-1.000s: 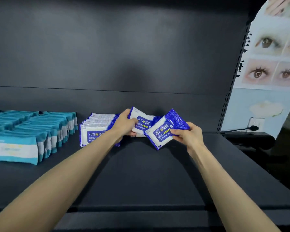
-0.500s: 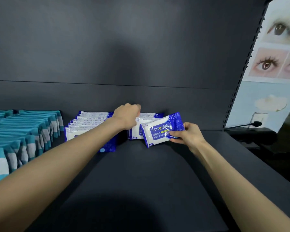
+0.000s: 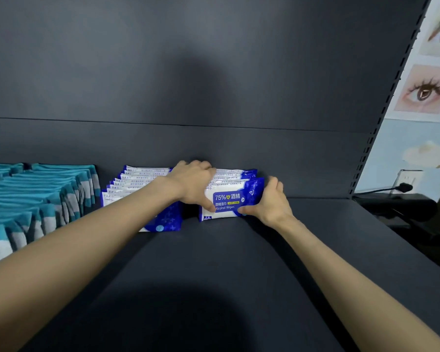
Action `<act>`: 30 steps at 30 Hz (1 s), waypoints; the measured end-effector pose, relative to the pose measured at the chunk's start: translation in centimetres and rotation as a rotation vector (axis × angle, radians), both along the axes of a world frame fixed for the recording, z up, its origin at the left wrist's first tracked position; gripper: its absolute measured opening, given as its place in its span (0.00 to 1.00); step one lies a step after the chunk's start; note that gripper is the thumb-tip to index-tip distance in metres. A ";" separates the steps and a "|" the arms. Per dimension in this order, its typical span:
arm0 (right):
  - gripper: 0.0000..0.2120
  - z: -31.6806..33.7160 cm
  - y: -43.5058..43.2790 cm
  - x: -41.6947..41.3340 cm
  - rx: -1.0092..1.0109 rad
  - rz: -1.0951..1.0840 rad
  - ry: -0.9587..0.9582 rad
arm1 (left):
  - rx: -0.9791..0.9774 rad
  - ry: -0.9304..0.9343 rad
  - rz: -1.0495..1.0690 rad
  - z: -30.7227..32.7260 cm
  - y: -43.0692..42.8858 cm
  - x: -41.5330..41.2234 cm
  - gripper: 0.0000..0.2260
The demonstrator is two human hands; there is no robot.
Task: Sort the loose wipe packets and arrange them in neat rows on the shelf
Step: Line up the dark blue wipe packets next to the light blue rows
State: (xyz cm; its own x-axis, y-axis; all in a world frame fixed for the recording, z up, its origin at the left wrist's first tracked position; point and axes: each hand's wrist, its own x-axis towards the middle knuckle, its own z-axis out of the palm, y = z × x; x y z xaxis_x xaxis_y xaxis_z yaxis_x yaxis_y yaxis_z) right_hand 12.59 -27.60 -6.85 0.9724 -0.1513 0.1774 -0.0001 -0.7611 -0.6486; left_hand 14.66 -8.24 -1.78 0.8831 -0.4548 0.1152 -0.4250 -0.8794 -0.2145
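Observation:
A blue and white alcohol wipe packet (image 3: 229, 203) stands upright on the dark shelf (image 3: 214, 275), at the front of a short row of the same packets (image 3: 236, 174) against the back wall. My left hand (image 3: 192, 185) grips the left end of this row, thumb on the front packet's face. My right hand (image 3: 271, 203) holds the front packet's right end. A longer row of blue and white packets (image 3: 137, 184) stands just to the left, partly hidden by my left forearm.
Rows of teal and white packets (image 3: 36, 196) fill the shelf's left part. The dark back panel (image 3: 214, 85) rises behind. At the right are a slotted upright (image 3: 381, 118), a wall with eye posters (image 3: 427, 92), and a plugged socket (image 3: 404, 185).
My right hand brought the tilted packet down and stood it upright at the front of the short row. My left hand slid onto that row's left end. The camera moved closer.

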 end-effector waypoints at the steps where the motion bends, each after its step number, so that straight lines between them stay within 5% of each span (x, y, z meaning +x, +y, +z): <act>1: 0.47 0.1 -0.2 -0.1 0.012 0.030 0.011 | 0.033 0.000 0.000 -0.2 -0.2 0.2 0.41; 6: 0.27 0.0 -0.4 -0.6 -0.035 0.069 0.001 | 0.121 0.006 -0.001 -0.5 -0.5 0.6 0.42; 12: 0.19 -0.3 -0.6 -0.1 -0.005 0.109 -0.056 | 0.211 -0.015 -0.006 -0.6 -0.5 0.3 0.41; 14: 0.23 -0.4 -0.8 0.2 -0.011 0.111 -0.056 | 0.221 -0.037 -0.004 -0.8 -0.7 0.3 0.40; 19: 0.50 0.3 -0.3 0.2 -0.114 0.208 -0.085 | 0.231 -0.094 0.015 -1.2 -1.2 0.3 0.38; 30: 0.42 0.9 -0.7 0.9 -0.304 0.197 -0.037 | 0.191 -0.013 0.017 -0.9 -0.8 -0.2 0.38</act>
State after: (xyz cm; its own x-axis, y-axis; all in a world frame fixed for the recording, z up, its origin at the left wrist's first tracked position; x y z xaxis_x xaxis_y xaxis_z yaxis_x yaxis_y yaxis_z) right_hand 13.48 -28.35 -5.90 0.9698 0.1030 0.2213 0.1847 -0.9023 -0.3896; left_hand 14.45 -9.06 -2.69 0.8900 -0.4542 0.0400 -0.4060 -0.8293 -0.3839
